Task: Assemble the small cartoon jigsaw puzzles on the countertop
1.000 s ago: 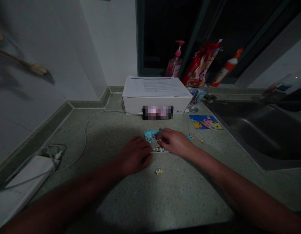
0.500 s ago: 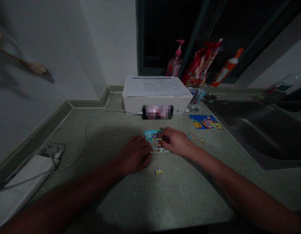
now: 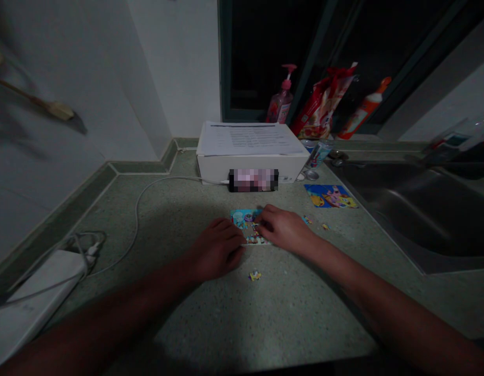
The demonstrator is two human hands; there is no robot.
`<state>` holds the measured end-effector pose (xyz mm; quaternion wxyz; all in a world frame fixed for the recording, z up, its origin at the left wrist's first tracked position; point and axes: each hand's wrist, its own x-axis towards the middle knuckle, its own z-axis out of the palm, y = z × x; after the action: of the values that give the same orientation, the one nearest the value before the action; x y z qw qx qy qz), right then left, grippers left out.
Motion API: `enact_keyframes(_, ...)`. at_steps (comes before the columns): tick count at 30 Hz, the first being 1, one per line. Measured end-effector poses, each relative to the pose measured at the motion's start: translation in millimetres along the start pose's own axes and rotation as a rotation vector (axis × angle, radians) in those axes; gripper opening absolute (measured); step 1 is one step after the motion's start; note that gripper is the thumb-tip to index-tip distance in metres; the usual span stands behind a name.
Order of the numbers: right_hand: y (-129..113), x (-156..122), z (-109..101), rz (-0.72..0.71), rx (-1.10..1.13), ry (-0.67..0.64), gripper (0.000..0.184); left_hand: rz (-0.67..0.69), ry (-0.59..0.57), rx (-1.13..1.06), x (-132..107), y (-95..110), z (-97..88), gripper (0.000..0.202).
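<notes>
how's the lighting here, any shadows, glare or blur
Head view: dim overall, the window nearly black; head view: left hand darker than right hand, soft shadows on the counter; head view: dull sheen in the sink; head view: phone pixelated, loose puzzle piece lacking fine detail.

The desk [image 3: 296, 308] is showing speckled green, the jigsaw puzzle [image 3: 246, 221] turquoise, the cartoon card [image 3: 331, 197] blue, pink and yellow.
</notes>
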<state>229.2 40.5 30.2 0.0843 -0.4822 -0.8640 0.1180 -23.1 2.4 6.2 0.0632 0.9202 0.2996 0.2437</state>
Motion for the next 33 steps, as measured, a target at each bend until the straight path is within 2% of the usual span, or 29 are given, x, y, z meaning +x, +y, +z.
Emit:
enact_keyframes(10, 0.6, -2.2, 2.6, -0.041, -0.038, 0.020, 0.018, -0.021, -0.026, -0.008, 1.5, 2.3, -3.5, 0.015)
enact_keyframes(16, 1.6, -3.6, 0.4, -0.012, -0.041, 0.038, 0.020, -0.003, -0.010, -0.002, 0.8, 1.1, -1.8, 0.013)
enact_keyframes(22, 1.1, -5.0, -2.3, -0.031, -0.074, -0.015, 0.025, -0.008, -0.011, 0.003, 0.6, 0.7, -1.5, 0.013)
enact_keyframes(33, 1.7, -6.2, -1.5, -0.088, -0.087, 0.001, 0.031, 0.001, -0.011, -0.004, 0.7, 1.0, -1.7, 0.013)
